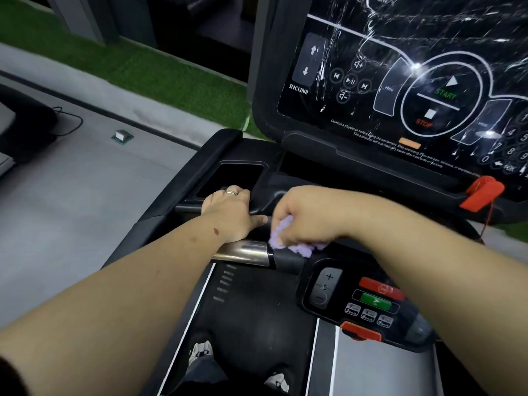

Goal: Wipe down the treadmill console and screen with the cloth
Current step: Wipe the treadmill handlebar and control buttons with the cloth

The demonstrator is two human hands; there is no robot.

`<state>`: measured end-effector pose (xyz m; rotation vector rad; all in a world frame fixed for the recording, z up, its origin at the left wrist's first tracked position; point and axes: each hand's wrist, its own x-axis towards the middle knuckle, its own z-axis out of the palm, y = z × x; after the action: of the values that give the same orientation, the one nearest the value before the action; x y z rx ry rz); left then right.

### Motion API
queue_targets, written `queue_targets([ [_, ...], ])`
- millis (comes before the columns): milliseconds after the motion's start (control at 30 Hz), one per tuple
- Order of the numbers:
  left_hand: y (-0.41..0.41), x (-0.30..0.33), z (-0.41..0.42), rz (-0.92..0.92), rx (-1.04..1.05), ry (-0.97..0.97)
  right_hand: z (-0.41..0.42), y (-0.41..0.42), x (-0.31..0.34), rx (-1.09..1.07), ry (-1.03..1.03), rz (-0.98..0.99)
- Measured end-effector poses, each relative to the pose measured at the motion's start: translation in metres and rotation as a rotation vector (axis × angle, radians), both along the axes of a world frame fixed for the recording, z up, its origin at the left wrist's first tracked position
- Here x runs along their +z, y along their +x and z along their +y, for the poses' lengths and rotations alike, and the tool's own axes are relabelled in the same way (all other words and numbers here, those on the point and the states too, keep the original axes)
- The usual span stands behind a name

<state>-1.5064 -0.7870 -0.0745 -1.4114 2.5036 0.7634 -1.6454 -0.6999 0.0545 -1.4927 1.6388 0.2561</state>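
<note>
The treadmill console (285,155) is black, with a glossy screen panel (400,81) at the upper right showing INCLINE, START and STOP marks under wrinkled film. My right hand (308,215) grips a lilac cloth (283,238) and presses it on the front handlebar (245,251), just right of its chrome sensor section. My left hand (228,210) lies on the console ledge beside a rectangular cup recess (231,178), fingers curled over the recess edge, a ring on one finger.
A small control pad (360,298) with plus, minus, red and green keys sits below the right forearm. A red safety clip (483,192) hangs at the console's right. The belt and my shoes (201,350) lie below. Grey floor, green turf and a cable are at the left.
</note>
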Motion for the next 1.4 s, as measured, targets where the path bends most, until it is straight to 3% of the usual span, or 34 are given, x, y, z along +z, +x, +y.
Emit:
queue_targets([
  [133, 0.001, 0.001, 0.000, 0.006, -0.002, -0.006, 0.010, -0.003, -0.009, -0.056, -0.111, -0.035],
  [333, 0.001, -0.003, 0.000, 0.013, -0.003, -0.021, 0.031, -0.074, 0.011, -0.178, 0.017, 0.041],
  [467, -0.001, -0.002, 0.002, 0.016, 0.014, -0.028, 0.042, -0.082, -0.037, -0.523, -0.254, 0.168],
  [533, -0.002, -0.001, 0.003, 0.034, 0.020, -0.047, 0.037, -0.075, -0.048, -0.582, -0.379, 0.253],
  [633, -0.002, 0.002, 0.007, 0.067, 0.027, -0.072, 0.042, -0.074, -0.045, -0.453, -0.416, 0.246],
  [733, -0.002, 0.002, 0.007, 0.071, 0.030, -0.063, 0.060, -0.085, -0.033, -0.213, -0.234, 0.211],
  [833, -0.002, 0.001, 0.005, 0.052, 0.018, -0.056, 0.060, -0.098, -0.024, -0.272, -0.130, 0.352],
  [933, -0.003, 0.000, 0.004, 0.017, 0.001, -0.053, 0.048, -0.095, -0.038, -0.313, -0.359, 0.550],
  [1033, -0.004, -0.001, 0.003, 0.018, -0.001, -0.054, 0.039, -0.088, -0.056, -0.266, -0.516, 0.373],
  [1133, -0.004, -0.001, 0.002, 0.017, -0.004, -0.044, 0.048, -0.097, -0.053, -0.160, -0.456, 0.182],
  [1233, -0.003, 0.001, 0.004, 0.019, 0.004, -0.050, 0.066, -0.114, -0.059, -0.049, -0.473, 0.233],
  [1400, -0.003, 0.007, 0.008, 0.076, 0.072, -0.036, 0.056, -0.108, -0.071, -0.151, -0.529, 0.233],
])
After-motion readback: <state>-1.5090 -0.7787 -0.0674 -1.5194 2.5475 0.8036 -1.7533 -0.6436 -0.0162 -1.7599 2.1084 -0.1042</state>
